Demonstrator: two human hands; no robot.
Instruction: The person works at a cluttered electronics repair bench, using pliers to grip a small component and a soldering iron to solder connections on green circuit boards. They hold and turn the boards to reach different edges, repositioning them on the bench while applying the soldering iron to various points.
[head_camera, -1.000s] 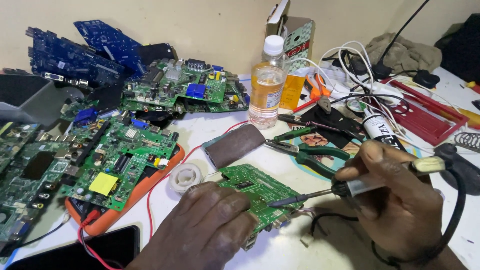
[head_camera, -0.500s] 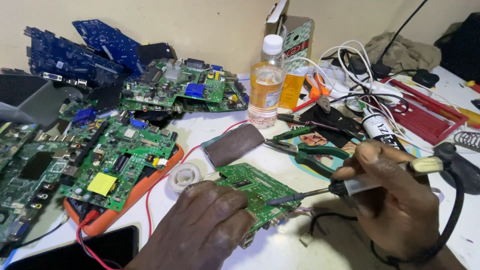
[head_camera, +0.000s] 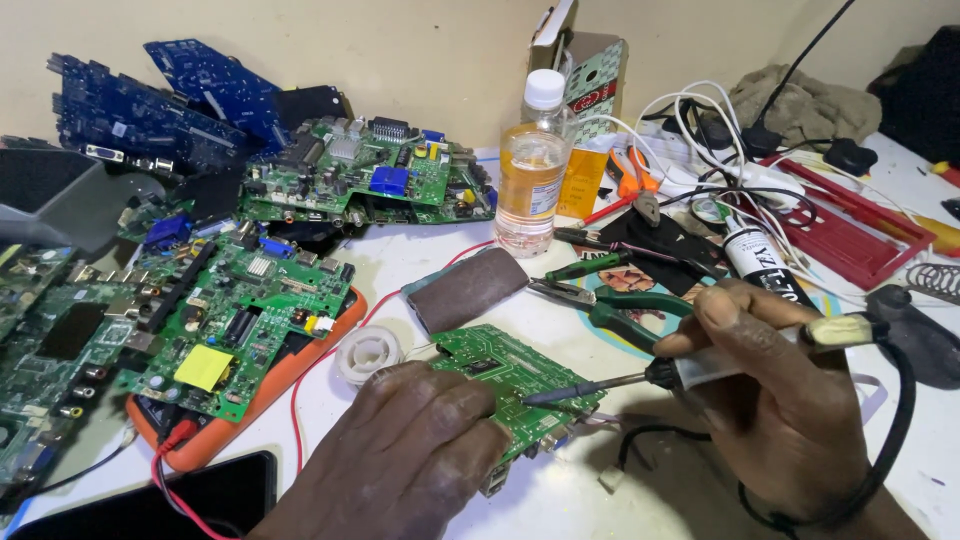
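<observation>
My left hand (head_camera: 415, 455) lies flat on the near end of a small green circuit board (head_camera: 515, 380) on the white table, pinning it down. My right hand (head_camera: 780, 400) grips a soldering iron (head_camera: 700, 368) with a pale handle and a black cord. Its metal tip (head_camera: 530, 398) touches the board's surface just right of my left fingers. A spool of solder wire (head_camera: 368, 353) sits to the left of the board.
Several green and blue circuit boards (head_camera: 240, 310) are piled at the left, one on an orange multimeter (head_camera: 255, 400). A bottle of amber liquid (head_camera: 532, 170), a brown sanding block (head_camera: 470, 288), green-handled pliers (head_camera: 620, 305), a red tray (head_camera: 850, 225) and tangled cables crowd the back and right.
The soldering iron tip has slid slightly left along the board toward my left fingers. My left hand stays pressed on the board.
</observation>
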